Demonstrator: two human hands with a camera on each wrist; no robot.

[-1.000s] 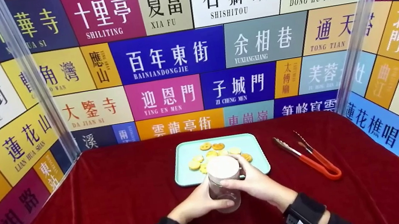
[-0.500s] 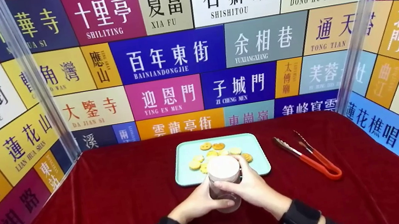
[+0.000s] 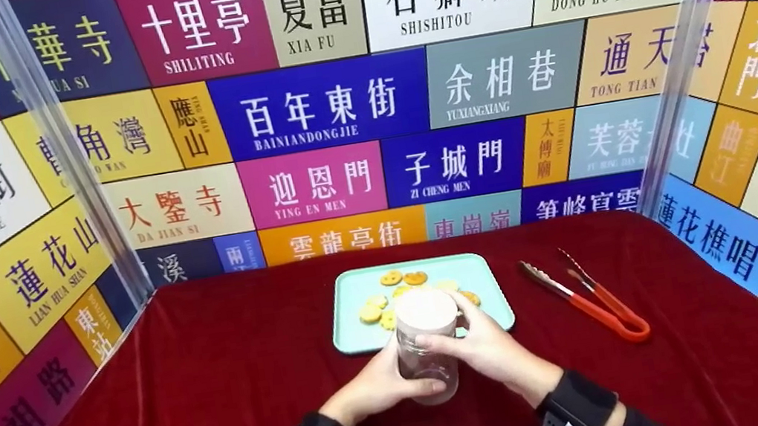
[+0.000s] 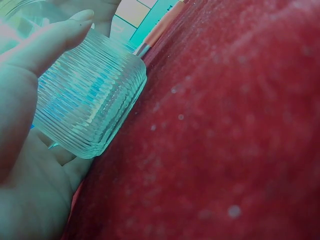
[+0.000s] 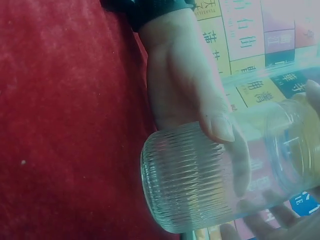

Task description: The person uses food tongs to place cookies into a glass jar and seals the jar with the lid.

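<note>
Between left hand [image 3: 378,386] and right hand [image 3: 483,349]: clear ribbed jar [image 3: 435,365]; pale lid [image 3: 426,308]

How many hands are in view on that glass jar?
2: the left hand grips the glass jar lower down, and the right hand holds it higher, near the pale lid. In the head view, the jar hides parts of both.

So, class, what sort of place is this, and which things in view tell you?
Most likely a small booth set up for recording: colourful printed panels stand on three sides, a red cloth is spread under the tray, and black wrist devices are being worn.
</note>
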